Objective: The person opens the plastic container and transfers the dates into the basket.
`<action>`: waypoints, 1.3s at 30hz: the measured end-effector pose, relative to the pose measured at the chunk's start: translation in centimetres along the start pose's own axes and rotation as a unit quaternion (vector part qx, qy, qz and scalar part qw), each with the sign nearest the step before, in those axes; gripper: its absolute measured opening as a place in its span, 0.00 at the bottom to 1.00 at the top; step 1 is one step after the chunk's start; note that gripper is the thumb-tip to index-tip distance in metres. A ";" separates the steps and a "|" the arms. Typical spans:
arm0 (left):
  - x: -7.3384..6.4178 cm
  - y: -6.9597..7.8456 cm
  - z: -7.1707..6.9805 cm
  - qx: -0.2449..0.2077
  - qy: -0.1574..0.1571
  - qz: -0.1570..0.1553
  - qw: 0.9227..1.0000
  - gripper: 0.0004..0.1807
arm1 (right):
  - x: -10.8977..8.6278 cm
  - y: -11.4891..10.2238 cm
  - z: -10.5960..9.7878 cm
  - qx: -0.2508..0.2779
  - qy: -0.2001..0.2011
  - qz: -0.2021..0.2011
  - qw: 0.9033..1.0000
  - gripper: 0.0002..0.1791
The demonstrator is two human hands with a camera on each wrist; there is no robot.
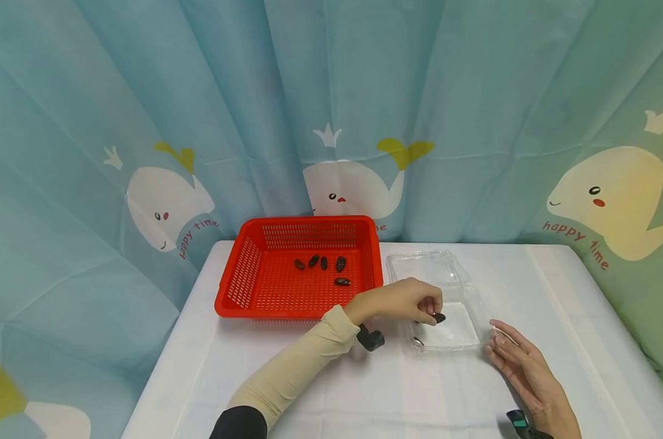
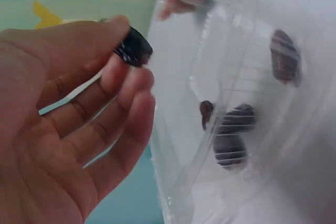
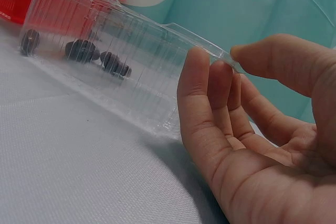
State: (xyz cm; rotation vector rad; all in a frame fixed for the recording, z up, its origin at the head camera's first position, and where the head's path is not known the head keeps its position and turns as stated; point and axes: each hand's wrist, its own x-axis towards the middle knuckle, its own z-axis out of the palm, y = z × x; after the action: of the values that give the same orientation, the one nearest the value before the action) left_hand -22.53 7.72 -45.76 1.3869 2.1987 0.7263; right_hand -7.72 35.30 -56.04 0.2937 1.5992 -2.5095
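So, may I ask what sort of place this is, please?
It looks like an indoor tabletop workspace, perhaps screened off for recording, though I cannot be sure. A whale-print curtain hangs behind a white-covered table, where a red basket and a clear plastic box sit.

Reads to me as a makeshift curtained recording corner; home or studio, I can't tell. From table centre: blue-green curtain (image 1: 474, 91) sweeps 9 through 12 to 3 o'clock, printed with white whales (image 1: 611, 198) and "happy time" lettering (image 1: 563, 228). White-topped table (image 1: 397, 402) just before it. Red basket (image 1: 276, 299) at 10, clear clamshell box (image 1: 457, 329) at 2: household ware. Black wrist gear (image 1: 371, 337) suggests filming.
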 end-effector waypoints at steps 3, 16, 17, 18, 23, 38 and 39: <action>-0.9 0.0 -0.7 -0.059 0.013 -0.005 0.998 0.07 | -0.1 0.0 0.1 0.003 -0.003 -0.001 1.000 0.20; -4.8 -1.4 -2.7 -0.334 0.072 -0.061 0.938 0.10 | -0.2 0.1 0.1 0.005 -0.005 -0.006 1.000 0.20; -5.0 -1.5 -2.8 -0.361 0.080 -0.069 0.927 0.10 | -0.2 0.1 0.1 0.004 -0.003 -0.005 1.000 0.20; -5.3 -1.7 -2.9 -0.380 0.089 -0.079 0.917 0.10 | -0.1 0.1 0.1 0.003 -0.002 -0.003 1.000 0.20; -6.5 -2.4 -3.4 -0.442 0.135 -0.126 0.878 0.11 | -0.1 -0.1 0.2 -0.004 0.006 0.002 1.000 0.19; -11.5 -6.3 -6.3 -0.531 0.200 -0.213 0.795 0.15 | -0.2 -0.2 0.2 0.012 -0.004 0.008 1.000 0.20; -12.0 -6.8 -6.5 -0.538 0.204 -0.221 0.788 0.15 | -0.2 -0.2 0.2 0.013 -0.005 0.007 1.000 0.20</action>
State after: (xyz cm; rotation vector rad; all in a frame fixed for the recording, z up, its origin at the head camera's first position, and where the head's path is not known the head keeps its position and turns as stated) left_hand -26.29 -6.96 -44.13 0.1245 1.6678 1.7912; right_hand -7.62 35.25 -55.75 0.2944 1.5554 -2.5199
